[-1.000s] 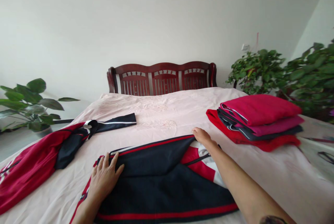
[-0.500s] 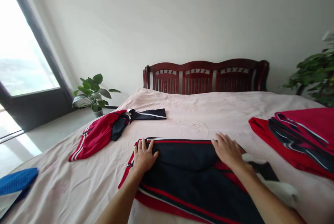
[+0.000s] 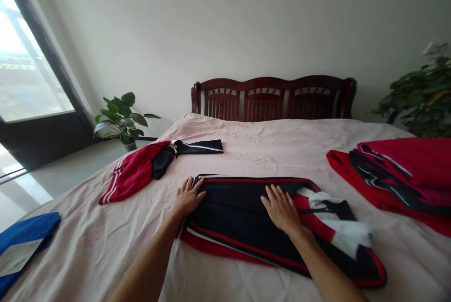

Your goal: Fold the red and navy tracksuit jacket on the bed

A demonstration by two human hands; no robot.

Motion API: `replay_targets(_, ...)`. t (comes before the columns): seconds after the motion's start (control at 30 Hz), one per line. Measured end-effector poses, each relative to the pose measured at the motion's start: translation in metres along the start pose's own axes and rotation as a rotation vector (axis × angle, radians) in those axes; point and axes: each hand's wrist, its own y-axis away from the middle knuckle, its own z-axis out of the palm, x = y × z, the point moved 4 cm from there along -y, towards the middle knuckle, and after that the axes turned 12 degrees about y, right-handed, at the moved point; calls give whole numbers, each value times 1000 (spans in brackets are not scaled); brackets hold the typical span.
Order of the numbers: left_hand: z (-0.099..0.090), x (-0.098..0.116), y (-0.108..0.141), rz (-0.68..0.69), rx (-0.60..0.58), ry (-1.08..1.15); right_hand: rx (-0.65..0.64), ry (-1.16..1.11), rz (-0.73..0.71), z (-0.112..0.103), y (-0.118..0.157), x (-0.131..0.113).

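Note:
A dark navy garment with red and white trim, perhaps a track jacket, lies partly folded on the bed in front of me. Its right end shows red and white panels and a loose white bunch of cloth. My left hand rests on the garment's far left corner, fingers spread. On the navy cloth towards its right half, my right hand lies flat with the fingers stretched out. A strip of red fabric peeks out beneath the near edge.
Pink sheeting covers the bed. A red and navy garment lies at the far left, a blue item at the near left. Folded red and navy clothes are stacked at right. Behind stands a wooden headboard; potted plants flank the bed.
My right hand has slid left and inward across the navy cloth, uncovering the red and white right end. My left hand stays at the corner. The view has shifted slightly.

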Motion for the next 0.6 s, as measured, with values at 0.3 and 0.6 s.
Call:
replay_targets(0.3, -17, -42, 20, 29, 151, 195, 35, -39, 3, -8, 5, -1)
replay_targets(0.6, -38, -52, 25, -195, 183, 241, 168, -96, 53, -14, 6, 0)
